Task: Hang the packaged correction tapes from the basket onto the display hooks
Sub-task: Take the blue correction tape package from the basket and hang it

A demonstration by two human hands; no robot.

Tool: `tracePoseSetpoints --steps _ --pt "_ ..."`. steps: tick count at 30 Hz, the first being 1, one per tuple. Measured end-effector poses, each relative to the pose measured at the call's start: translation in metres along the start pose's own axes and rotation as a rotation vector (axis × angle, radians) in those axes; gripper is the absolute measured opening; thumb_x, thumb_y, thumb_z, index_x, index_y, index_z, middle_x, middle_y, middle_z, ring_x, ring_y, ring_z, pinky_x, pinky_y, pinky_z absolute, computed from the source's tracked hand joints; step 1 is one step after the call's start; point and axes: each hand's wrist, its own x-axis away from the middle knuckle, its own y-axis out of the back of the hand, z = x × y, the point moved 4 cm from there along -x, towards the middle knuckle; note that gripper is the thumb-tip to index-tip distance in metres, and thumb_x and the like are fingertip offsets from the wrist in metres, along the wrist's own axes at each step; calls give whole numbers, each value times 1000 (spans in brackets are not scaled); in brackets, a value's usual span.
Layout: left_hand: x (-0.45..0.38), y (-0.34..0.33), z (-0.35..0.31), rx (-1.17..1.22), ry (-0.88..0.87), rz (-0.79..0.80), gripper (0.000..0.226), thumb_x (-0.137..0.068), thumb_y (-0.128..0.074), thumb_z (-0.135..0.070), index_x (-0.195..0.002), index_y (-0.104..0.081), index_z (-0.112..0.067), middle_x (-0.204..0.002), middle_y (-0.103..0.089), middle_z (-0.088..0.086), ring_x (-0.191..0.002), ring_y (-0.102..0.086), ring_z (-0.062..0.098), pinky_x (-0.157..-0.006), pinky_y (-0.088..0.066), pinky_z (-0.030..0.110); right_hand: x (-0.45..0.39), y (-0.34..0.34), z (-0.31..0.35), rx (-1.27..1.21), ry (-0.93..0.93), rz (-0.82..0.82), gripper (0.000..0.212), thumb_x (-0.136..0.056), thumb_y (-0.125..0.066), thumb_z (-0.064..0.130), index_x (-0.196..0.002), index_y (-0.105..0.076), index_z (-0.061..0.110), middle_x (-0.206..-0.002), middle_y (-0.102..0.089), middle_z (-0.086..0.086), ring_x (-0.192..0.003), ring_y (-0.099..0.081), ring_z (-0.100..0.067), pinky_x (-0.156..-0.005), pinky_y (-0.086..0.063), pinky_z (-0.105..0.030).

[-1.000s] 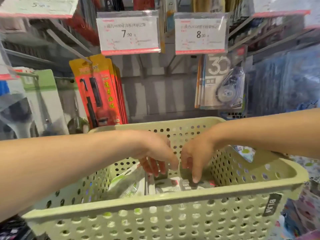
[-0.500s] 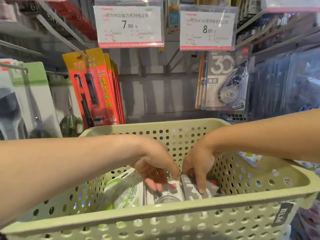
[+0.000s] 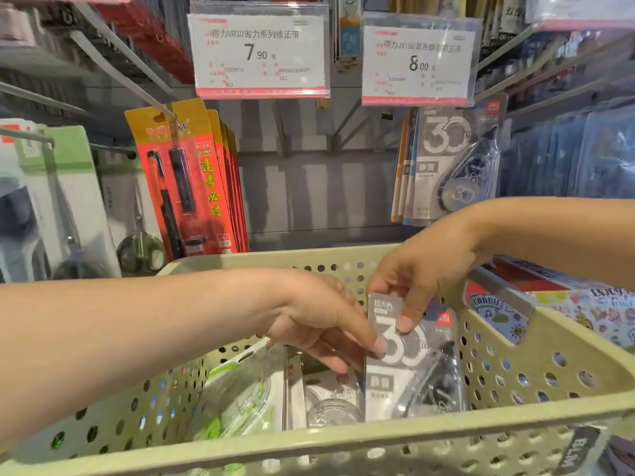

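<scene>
Head camera view looking down into a pale green perforated basket in front of a shop display wall. Both hands reach in from either side and meet on one grey packaged correction tape, marked with a large "30", standing upright with its long axis vertical. The right hand pinches the card's top edge from above, thumb in front. The left hand holds its left side, thumb pressed on the front. More packs lie flat on the basket floor. Matching grey packs hang on a hook up and slightly right of the held card, under the 8.00 price tag, so the right hand seems nearer for the lift.
</scene>
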Motion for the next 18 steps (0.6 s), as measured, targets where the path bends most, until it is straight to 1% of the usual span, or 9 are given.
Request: tracePoseSetpoints --steps 1,3,5,6,9,11,13,16,18 --pt "0 0 -2 33 -18 -6 7 -84 -64 -5 -85 -65 -12 -89 -67 6 -80 -65 15 -68 -54 19 5 4 3 -23 29 -46 19 -81 -63 4 -90 -64 20 -82 -65 -10 -65 -60 -14 -65 -48 -29" --pt "2 3 -6 103 -54 -25 9 -85 -62 -3 -85 -65 -11 -89 -68 6 -77 -66 13 -68 -56 19 12 11 5 -24 38 -109 17 -86 -59 2 -92 -61 17 -78 -66 -5 -58 -60 -14 -54 -49 -26" --pt "5 4 -10 148 -81 -48 10 -85 -62 -2 -81 -67 -9 -83 -70 6 -68 -68 11 -60 -57 19 15 13 9 -66 48 -136 14 -88 -57 1 -96 -60 12 -73 -69 -1 -53 -62 -10 -47 -49 -22" --pt "6 5 -12 149 -94 -69 10 -84 -62 -1 -80 -67 -9 -78 -70 5 -64 -68 10 -57 -56 18 15 15 10 -104 58 -160 13 -89 -55 -1 -97 -59 9 -72 -70 0 -54 -64 -9 -47 -50 -21" --pt "11 13 -17 82 -156 -200 11 -81 -65 2 -81 -68 -8 -70 -70 2 -59 -66 9 -61 -55 22 18 20 13 -171 80 -264 17 -88 -54 -3 -104 -60 0 -82 -69 -6 -65 -68 -10 -58 -55 -22" --pt "15 18 -21 53 -185 -276 11 -79 -67 4 -78 -67 -8 -61 -69 1 -49 -63 7 -52 -53 18 20 26 15 -170 100 -351 24 -86 -57 -1 -109 -60 -6 -86 -68 -10 -68 -68 -11 -64 -57 -24" --pt "19 23 -25 49 -198 -326 11 -78 -67 4 -78 -68 -7 -62 -69 2 -47 -63 8 -49 -53 18 22 32 17 -181 106 -434 23 -84 -61 0 -106 -63 -4 -83 -69 -9 -67 -68 -11 -61 -56 -22" --pt "24 30 -29 36 -221 -403 12 -78 -67 5 -88 -70 -1 -82 -72 12 -67 -67 18 -69 -57 31 27 35 19 -242 141 -516 10 -83 -62 4 -93 -66 4 -72 -71 -3 -57 -67 -6 -52 -51 -16" --pt "28 34 -32 23 -230 -466 21 -78 -67 5 -99 -68 4 -98 -71 20 -84 -67 27 -83 -55 40 28 38 18 -360 118 -559 14 -89 -57 18 -90 -65 6 -68 -69 0 -54 -65 -5 -51 -50 -17"
